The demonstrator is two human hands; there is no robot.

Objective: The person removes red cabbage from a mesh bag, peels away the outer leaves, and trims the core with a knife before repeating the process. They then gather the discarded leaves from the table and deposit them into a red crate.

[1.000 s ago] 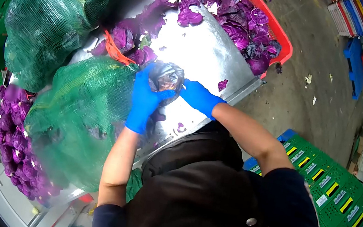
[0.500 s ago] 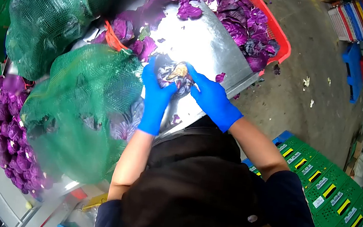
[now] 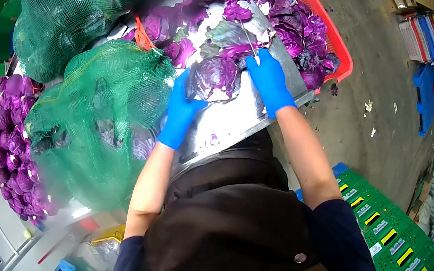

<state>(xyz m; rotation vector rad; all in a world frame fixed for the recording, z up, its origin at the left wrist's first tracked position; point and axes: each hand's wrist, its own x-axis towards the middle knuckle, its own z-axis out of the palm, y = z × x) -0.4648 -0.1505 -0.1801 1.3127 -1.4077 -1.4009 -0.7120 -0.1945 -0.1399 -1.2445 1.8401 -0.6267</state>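
A red cabbage (image 3: 217, 77) rests on the shiny metal table (image 3: 252, 107), its purple side facing me. My left hand (image 3: 183, 102), in a blue glove, grips it from the left with the thumb along its near edge. My right hand (image 3: 269, 80), also gloved in blue, is closed on a knife (image 3: 248, 37) with a thin blade pointing away and to the left; its handle is mostly hidden in the fist. Just beyond the cabbage lies a loose greyish-green and purple leaf (image 3: 230, 34), near the blade.
A red crate (image 3: 343, 64) full of purple leaves (image 3: 296, 29) stands at the far right. On the left are green net sacks (image 3: 103, 100) (image 3: 72, 10) of cabbages and a pile of red cabbages (image 3: 13, 148). Green crates (image 3: 388, 236) are stacked at right.
The cabbage has turned from its cut stem end to its purple side. My right hand has moved off it, away and to the right, with the knife now showing. Loose leaves now lie beyond it.
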